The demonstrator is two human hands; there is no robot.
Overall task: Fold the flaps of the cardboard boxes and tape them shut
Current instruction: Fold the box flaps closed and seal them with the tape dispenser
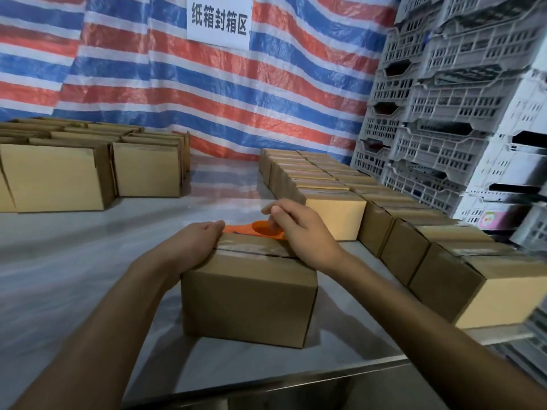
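Striped tarp (296, 93) behind, steel surface (74, 261) below: left hand (201, 236) flat on the box (248, 294), right hand (302, 229) gripping the dispenser (262, 229) — box looks light, stiff — steady its top.

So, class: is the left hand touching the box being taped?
Touching. The head view shows the left hand pressed flat on the cardboard box, on its top.
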